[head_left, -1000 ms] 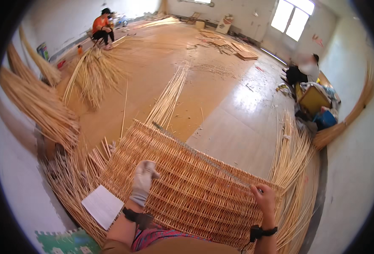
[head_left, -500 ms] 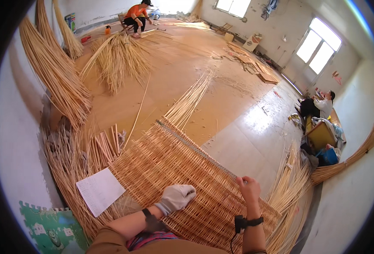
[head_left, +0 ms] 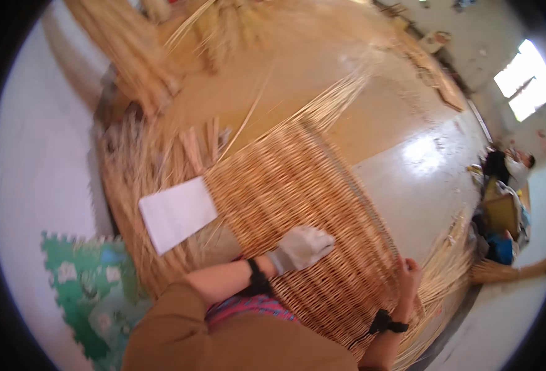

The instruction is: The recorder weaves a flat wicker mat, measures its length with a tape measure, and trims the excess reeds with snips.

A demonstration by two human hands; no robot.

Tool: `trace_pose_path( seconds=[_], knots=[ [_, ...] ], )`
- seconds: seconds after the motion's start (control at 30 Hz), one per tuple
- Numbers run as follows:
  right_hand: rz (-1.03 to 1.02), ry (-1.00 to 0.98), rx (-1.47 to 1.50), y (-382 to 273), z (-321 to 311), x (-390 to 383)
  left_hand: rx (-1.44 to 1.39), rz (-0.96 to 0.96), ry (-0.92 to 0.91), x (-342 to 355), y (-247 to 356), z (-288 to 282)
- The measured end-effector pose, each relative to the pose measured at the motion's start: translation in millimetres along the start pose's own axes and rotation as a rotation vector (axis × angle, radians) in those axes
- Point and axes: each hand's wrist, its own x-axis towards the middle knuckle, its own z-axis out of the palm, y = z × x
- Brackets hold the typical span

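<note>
A woven wicker panel (head_left: 294, 191) lies across my lap. My left hand (head_left: 304, 246), in a pale work glove, is curled closed on the panel's middle; what, if anything, its fingers hold is hidden. My bare right hand (head_left: 409, 277) grips a thin grey strip (head_left: 370, 204), like a measuring tape, at the panel's right end; the strip runs along the far edge. A white paper sheet (head_left: 177, 214) lies beside the panel on the left. The picture is blurred.
Loose willow rods (head_left: 130, 173) lie at left, more (head_left: 440, 266) at right. A green foam mat (head_left: 87, 290) is at lower left. Bundles (head_left: 118, 55) lean on the left wall. A seated co-worker (head_left: 514, 170) is at far right beside a cluttered yellow box (head_left: 498, 216).
The view has swung left and tilted. My left hand has moved down and right across the panel and turned sideways. My right hand keeps its grip at the edge.
</note>
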Motion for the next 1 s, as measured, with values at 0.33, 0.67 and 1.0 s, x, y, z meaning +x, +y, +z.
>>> trace_pose_path(
  seconds=[0.33,0.67,1.0],
  knots=[
    [-0.102,-0.047,-0.134,-47,-4,-1,0.038,-0.02,-0.02,-21,-17,2],
    [-0.082,-0.095,-0.066,-39,-1,2,0.045,-0.012,0.0,-18,-18,2],
    [-0.111,-0.077,-0.083,-24,13,-2,0.061,-0.049,-0.04,-18,-14,0]
  ],
)
